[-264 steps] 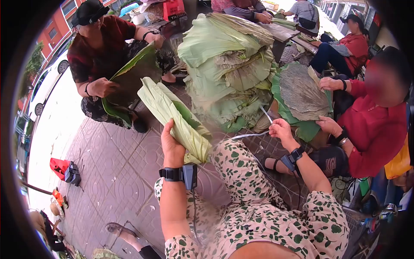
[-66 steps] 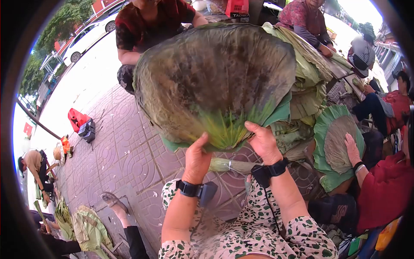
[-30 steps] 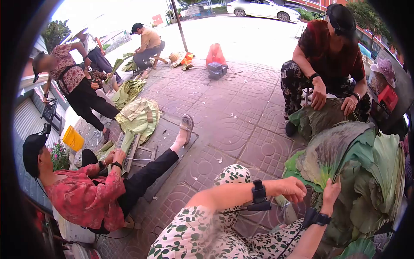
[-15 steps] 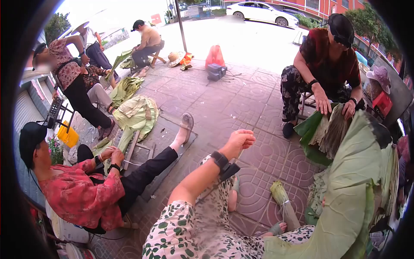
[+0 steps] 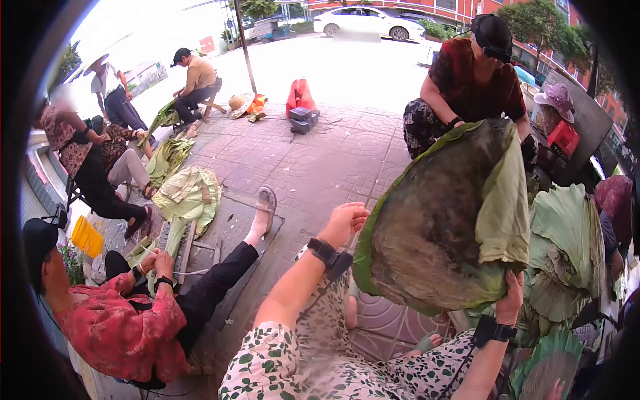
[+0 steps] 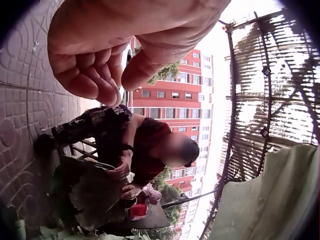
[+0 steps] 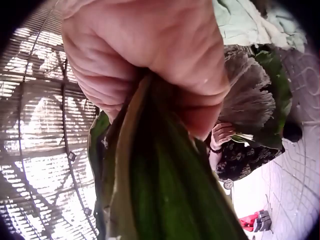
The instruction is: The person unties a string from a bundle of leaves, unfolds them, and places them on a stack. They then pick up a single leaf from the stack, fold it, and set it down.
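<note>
My big lotus leaf (image 5: 433, 227) is dark and mottled with green edges, one side folded over, held upright.

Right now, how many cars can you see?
1. A white car is parked at the top of the head view, behind the paved yard. Others may be hidden outside the view.
</note>
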The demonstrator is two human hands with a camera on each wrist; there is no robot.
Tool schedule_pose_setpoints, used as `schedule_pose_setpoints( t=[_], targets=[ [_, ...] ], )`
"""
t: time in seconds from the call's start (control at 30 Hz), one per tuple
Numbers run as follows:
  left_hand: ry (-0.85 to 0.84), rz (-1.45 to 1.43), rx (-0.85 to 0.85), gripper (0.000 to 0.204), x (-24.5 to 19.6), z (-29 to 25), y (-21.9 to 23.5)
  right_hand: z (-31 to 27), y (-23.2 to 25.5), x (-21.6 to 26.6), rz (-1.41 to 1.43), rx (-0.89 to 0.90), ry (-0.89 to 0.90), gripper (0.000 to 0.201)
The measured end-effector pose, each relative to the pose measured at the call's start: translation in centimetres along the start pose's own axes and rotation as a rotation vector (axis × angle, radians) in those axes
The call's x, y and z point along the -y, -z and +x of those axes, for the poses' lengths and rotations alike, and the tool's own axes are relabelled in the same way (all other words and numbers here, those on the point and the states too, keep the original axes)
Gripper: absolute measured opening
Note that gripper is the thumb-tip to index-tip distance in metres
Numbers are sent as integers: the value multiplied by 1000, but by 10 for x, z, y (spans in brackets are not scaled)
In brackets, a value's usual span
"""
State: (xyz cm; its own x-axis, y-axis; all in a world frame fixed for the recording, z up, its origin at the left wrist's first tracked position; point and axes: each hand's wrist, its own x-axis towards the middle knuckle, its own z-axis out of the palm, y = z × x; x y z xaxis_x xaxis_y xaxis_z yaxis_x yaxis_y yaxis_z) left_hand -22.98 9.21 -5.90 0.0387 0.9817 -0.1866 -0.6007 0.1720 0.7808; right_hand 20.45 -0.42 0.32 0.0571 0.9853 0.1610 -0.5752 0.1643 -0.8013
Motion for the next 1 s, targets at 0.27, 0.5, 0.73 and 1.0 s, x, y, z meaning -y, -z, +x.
schedule_pose_setpoints(
  t=[0.27, 0.5, 0.73, 1.0],
  targets=[
    [68, 39, -144, 22, -17, -23, -39, 10, 11, -35, -1161, 177, 64, 29],
    [93, 81, -64, 22, -11, -19, -54, 10, -5, -36, -885, 90, 152, 30],
    [82, 24, -16, 25, -12, -21, -58, 6, -7, 5, 230, 100, -62, 41],
    [74, 42, -53, 25, -10, -19, -52, 6, -2, -39, -1149, 163, 202, 31]
  ],
)
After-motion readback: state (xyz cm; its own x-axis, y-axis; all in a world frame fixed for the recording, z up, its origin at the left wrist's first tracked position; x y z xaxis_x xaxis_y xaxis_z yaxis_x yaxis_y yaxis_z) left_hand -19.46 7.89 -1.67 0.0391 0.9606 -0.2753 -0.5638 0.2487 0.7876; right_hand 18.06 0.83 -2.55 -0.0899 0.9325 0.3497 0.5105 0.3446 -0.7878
